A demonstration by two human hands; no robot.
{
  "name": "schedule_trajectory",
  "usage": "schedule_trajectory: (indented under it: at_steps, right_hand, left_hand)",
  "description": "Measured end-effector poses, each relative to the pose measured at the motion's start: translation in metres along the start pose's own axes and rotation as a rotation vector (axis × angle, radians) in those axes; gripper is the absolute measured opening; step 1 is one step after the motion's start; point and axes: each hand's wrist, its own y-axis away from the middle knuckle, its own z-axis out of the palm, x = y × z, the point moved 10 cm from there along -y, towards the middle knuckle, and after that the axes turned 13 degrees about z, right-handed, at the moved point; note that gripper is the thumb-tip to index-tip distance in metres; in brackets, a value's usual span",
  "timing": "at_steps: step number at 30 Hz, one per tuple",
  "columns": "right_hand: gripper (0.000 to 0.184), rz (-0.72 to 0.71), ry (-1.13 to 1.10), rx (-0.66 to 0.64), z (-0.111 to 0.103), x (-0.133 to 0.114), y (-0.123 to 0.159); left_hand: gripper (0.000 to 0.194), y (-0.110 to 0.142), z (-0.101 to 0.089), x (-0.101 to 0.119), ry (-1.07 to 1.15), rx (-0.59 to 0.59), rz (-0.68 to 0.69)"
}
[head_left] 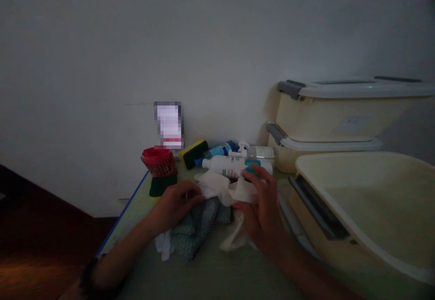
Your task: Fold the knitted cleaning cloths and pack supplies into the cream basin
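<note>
Both my hands are over a heap of cloths on a green table. My left hand rests curled on a grey-blue knitted cloth, its fingertips on a white cloth. My right hand hovers above the white cloth with fingers stretched toward a white bottle with a teal label that lies on its side. Whether the left hand grips the cloth is unclear in the dim light.
Behind the cloths lie a blue bottle, a clear spray bottle, a yellow-green sponge, a dark green pad and a red net bundle. Cream lidded bins stack at right; an open cream tub stands nearer. A white wall is behind.
</note>
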Motion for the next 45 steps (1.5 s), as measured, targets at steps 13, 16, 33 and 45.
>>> schedule_trajectory:
  at_steps: [13, 16, 33, 45]
  right_hand:
    - [0.032, -0.097, 0.466, -0.117, 0.031, -0.004, 0.003]
    - [0.039, -0.138, 0.461, -0.077, 0.024, -0.011, 0.002]
    - [0.040, -0.089, 0.413, -0.019, 0.012, -0.007, 0.001]
    - [0.039, -0.248, 0.278, -0.190, 0.023, -0.033, 0.017]
  left_hand:
    - [0.028, 0.020, -0.045, -0.022, 0.756, 0.695, -0.275]
    - [0.030, 0.016, -0.038, -0.017, 0.700, 0.582, -0.208]
    - [0.014, 0.017, -0.057, 0.010, -0.346, 0.479, 0.028]
    - [0.016, 0.006, -0.028, 0.005, -0.347, 0.202, 0.180]
